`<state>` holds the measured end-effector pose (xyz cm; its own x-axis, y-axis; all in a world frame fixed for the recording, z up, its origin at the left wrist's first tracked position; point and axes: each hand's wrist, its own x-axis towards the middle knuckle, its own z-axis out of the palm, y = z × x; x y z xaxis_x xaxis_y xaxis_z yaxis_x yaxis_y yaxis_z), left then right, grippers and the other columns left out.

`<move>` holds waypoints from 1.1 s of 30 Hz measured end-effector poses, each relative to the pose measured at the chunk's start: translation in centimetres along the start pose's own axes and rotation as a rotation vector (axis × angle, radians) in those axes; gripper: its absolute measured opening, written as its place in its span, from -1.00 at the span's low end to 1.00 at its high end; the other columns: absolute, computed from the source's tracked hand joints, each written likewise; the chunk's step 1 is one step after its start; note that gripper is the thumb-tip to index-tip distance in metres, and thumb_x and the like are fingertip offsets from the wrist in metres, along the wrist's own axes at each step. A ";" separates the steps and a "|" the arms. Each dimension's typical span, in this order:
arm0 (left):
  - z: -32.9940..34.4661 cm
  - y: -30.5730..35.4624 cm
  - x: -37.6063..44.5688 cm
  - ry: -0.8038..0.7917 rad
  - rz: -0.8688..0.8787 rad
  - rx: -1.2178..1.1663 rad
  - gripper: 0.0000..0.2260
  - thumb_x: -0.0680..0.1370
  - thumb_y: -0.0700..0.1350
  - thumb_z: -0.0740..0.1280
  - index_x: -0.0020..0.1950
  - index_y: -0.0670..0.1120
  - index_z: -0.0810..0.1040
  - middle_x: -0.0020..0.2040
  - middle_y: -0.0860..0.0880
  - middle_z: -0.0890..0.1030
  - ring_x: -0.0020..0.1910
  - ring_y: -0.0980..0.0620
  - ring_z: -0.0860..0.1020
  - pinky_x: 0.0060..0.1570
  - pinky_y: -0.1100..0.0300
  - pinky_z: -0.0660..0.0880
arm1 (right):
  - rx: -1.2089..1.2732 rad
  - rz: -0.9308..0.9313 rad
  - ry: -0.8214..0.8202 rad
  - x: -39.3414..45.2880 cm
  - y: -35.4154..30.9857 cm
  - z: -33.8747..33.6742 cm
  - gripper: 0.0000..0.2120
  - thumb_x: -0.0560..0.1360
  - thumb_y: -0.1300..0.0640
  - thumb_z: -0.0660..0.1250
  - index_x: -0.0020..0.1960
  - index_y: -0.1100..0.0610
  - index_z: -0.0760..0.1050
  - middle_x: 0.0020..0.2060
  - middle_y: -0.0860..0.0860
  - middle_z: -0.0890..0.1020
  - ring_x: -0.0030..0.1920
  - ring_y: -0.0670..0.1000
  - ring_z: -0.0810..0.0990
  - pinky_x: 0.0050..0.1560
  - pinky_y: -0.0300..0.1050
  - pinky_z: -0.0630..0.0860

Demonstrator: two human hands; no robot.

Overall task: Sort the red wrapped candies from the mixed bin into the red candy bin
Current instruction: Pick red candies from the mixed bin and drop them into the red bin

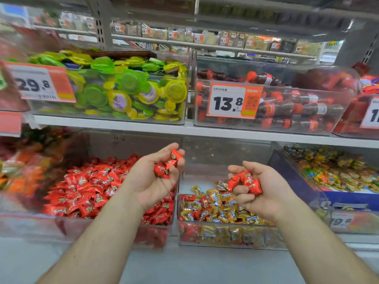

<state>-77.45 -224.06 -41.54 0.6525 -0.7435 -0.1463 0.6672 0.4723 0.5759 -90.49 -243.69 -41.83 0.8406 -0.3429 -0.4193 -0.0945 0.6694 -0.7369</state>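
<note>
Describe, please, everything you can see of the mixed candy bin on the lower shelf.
The mixed bin is a clear plastic box on the lower shelf, right of the red candy bin. It is partly filled: mostly gold wrapped candies with a few red wrapped candies among them, piled toward the front, leaving bare floor behind. The right hand holds red candies above it, touching nothing of the bin.

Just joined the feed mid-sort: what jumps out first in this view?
Two bare hands at centre, each gripping red wrapped candies: the left hand above the clear bin heaped with red candies, the right hand over the clear mixed bin of gold and red candies. On the shelf above, an orange 13.8 price tag fronts a bin of cola-bottle sweets.
</note>
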 end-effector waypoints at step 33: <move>-11.4 6.1 2.1 0.298 -0.180 2.449 -0.33 0.59 0.32 0.01 0.61 0.09 -0.10 0.61 0.08 -0.16 0.58 -0.07 -0.21 0.43 -0.29 -0.33 | -2.290 -0.285 -0.309 8.3 8.3 16.4 -0.16 0.47 -0.10 0.34 0.60 -0.01 -0.04 0.59 0.17 -0.03 0.58 0.17 -0.02 0.54 0.11 0.05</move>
<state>-67.86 -217.33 -47.50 0.8143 -0.5419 -0.2082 -0.5529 -0.8332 0.0061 -75.51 -230.22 -42.72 0.9417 -0.0392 -0.3342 -0.0449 -0.9989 -0.0093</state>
